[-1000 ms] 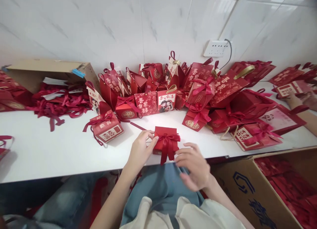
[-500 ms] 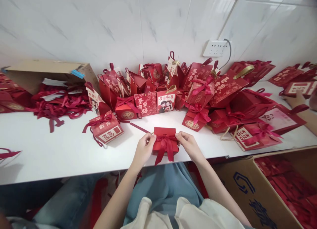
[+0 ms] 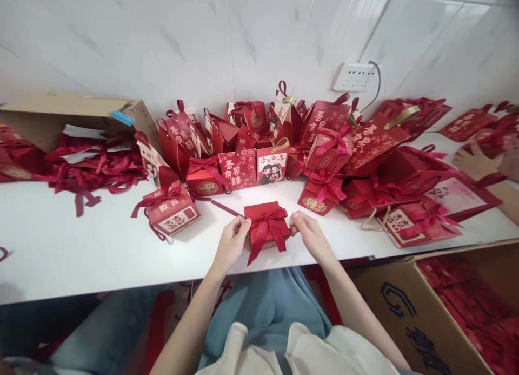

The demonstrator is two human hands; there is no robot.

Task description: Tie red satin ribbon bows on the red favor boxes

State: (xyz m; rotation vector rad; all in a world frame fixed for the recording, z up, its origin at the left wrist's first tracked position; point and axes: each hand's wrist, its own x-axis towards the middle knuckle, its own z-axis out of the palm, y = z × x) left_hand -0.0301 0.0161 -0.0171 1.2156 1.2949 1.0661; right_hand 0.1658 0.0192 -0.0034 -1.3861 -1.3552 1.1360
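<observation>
A small red gift box [image 3: 263, 210] with a red ribbon bow [image 3: 268, 227] on its front stands on the white table, turned slightly. My left hand [image 3: 234, 239] is closed at the box's left edge, thumb and index finger pinched; what lies between them is too small to name. To the right of the box, my right hand [image 3: 310, 235] has its fingers curled together near the bow's right loop, and anything in them is hidden. A thin dark red strap [image 3: 224, 207] runs from near my left fingertips toward the back left.
Red gift boxes [image 3: 237, 169] crowd the back by the wall. A cardboard box [image 3: 73, 112] with ribbons [image 3: 97, 169] stands at left. Another person's hand [image 3: 477, 157] is over boxes at far right. An open carton [image 3: 389, 294] with red items sits below the table edge.
The box has turned and shifted slightly left, and its bow now slants. My left hand moved slightly left. The other person's hands at the far right have shifted.
</observation>
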